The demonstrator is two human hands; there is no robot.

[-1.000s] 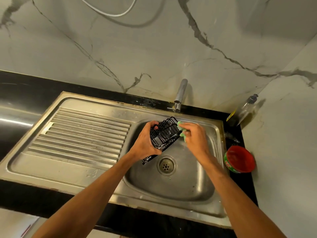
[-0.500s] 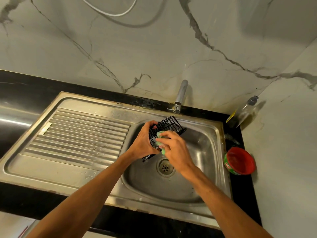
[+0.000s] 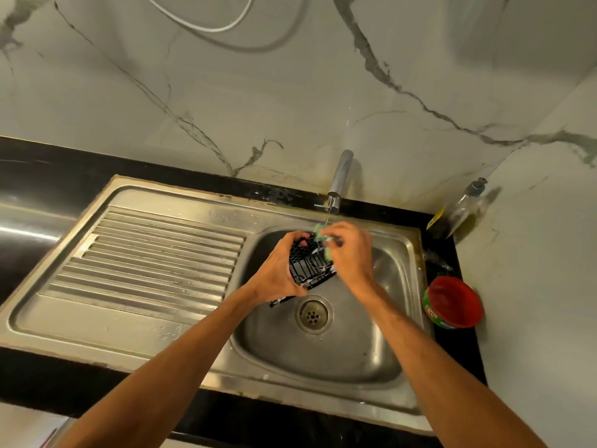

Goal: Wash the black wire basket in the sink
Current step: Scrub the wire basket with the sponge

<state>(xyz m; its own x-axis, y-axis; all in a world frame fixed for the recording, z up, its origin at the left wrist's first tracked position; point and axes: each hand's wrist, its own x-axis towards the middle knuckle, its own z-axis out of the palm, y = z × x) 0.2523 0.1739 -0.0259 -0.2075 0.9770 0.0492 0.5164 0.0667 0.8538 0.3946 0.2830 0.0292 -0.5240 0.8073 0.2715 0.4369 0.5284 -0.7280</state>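
Your two bare forearms reach in from the near edge, over the front rim of the steel sink (image 3: 290,394). Its drain (image 3: 312,314) sits just beyond and between your wrists. Your left hand (image 3: 277,273) grips the basket (image 3: 311,268) from its left side, fingers (image 3: 295,237) curled over the far top edge, so the basket hangs tilted above the bowl, just past the drain and not resting on the bottom. Flecks of white suds cling to its wires. Your right hand (image 3: 350,253) is at the basket's right side, its fingers closed on a green sponge (image 3: 323,232) that presses on the basket's upper far corner. That hand is blurred, so the exact hold is hard to read.

To the left lies the ribbed drainboard (image 3: 155,253). To the right, on the black counter (image 3: 447,260), stands a red-topped tub (image 3: 454,302). Further back, the tap (image 3: 339,179) leans over the bowl and lets a thin thread of water fall toward the sponge. A clear bottle (image 3: 462,208) stands in the far right corner. Behind it all is a marbled wall (image 3: 290,92), with a white cable (image 3: 206,25) looping across the top.
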